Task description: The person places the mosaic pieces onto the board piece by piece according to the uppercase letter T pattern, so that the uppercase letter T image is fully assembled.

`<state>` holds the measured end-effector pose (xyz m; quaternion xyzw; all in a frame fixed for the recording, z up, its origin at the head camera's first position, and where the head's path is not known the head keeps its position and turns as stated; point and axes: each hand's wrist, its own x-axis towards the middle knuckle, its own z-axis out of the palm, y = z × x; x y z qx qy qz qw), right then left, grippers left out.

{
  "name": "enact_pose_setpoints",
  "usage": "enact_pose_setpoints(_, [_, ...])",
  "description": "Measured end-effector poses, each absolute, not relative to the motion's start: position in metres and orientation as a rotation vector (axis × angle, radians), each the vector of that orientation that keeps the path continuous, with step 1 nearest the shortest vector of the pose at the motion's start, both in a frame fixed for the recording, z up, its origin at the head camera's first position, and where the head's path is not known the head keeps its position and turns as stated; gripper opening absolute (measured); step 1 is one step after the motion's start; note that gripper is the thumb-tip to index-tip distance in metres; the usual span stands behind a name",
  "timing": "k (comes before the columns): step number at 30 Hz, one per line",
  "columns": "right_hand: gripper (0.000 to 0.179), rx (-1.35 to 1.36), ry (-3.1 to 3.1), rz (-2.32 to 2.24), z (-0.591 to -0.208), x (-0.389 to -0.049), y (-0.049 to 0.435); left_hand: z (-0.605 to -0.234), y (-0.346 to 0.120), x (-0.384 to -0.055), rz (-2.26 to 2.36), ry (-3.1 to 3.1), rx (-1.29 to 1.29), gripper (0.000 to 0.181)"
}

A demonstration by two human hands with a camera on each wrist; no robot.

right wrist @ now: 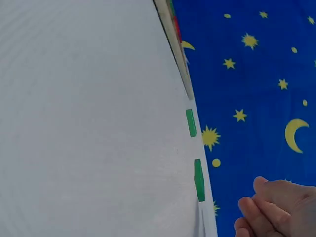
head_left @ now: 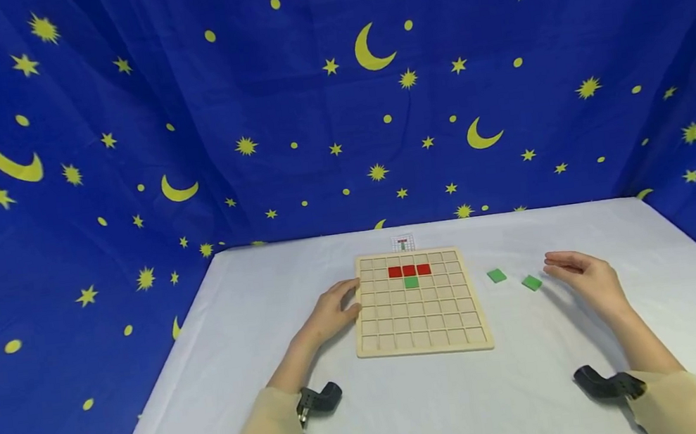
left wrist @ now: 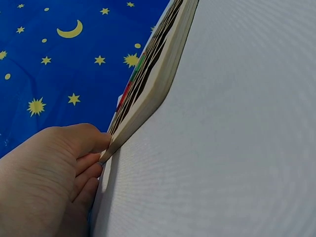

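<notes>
A: Where is the wooden grid board [head_left: 421, 303] found?

B: It is laid flat on the white surface [head_left: 406, 409], near the middle. Three red tiles [head_left: 409, 271] are seated in a row in its upper cells, and one green tile [head_left: 411, 282] is set just below the middle red one.

A: What is done by the left hand [head_left: 332, 310]?

B: The board's left edge is touched by it; in the left wrist view the fingers [left wrist: 91, 160] are seen lightly curled against that edge, with the thumb on top.

A: And the right hand [head_left: 583, 276]?

B: Nothing is held. It is kept just above the surface, fingers [head_left: 557, 266] relaxed and loosely bent, just beside the nearer loose green tile [head_left: 531, 283]. A second loose green tile [head_left: 497, 275] is seen between that one and the board.

A: Anything else?

B: A small pattern card [head_left: 403, 243] is placed behind the board, and a blue star-and-moon cloth [head_left: 335, 91] is hung behind the surface.
</notes>
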<state>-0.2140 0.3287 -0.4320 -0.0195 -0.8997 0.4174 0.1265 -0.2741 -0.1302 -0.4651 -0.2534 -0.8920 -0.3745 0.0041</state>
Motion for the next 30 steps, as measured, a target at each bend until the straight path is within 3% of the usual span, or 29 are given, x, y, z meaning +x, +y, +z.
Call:
enact_pose_setpoints(12, [0.054,-0.038,-2.711,1.096,-0.457,-0.216,0.329,-0.463,-0.130,-0.271,-1.211,-2.789,-0.790,0.053])
enact_pose_setpoints(23, [0.037,0.104,-2.668,0.889,-0.468,-0.219,0.323,-0.463,-0.132,-0.273,-1.176,-2.793,-0.795,0.053])
enact_pose_setpoints(30, [0.038,0.129,-2.663,0.871,-0.471,-0.220,0.324,-0.463,-0.131,-0.273,-1.163,-2.792,-0.798,0.053])
